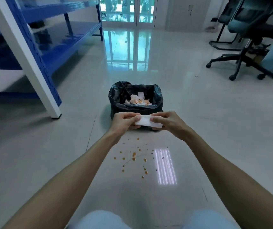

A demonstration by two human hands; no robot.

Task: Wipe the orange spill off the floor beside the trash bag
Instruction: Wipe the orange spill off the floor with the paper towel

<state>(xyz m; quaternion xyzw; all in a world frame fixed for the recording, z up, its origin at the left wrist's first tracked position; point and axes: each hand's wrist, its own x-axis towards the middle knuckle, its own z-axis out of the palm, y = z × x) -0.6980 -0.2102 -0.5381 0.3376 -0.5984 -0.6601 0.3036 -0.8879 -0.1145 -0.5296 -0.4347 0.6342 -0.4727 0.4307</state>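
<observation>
Orange drops of the spill (133, 158) are scattered over the pale floor tiles, just in front of a black trash bag (114, 95). The open bag holds crumpled, orange-stained tissues (138, 100). Above the floor, between the spill and the bag, I hold a folded white tissue (146, 121) with both hands. My left hand (124, 121) pinches its left end. My right hand (164, 122) grips its right end. The tissue is clean and does not touch the floor.
A blue metal shelf rack (38, 47) with a white post stands at the left. Office chairs on castors (241, 63) stand at the right. Glass doors (129, 10) are far ahead. A bright light reflection (164, 166) lies on the tiles right of the spill.
</observation>
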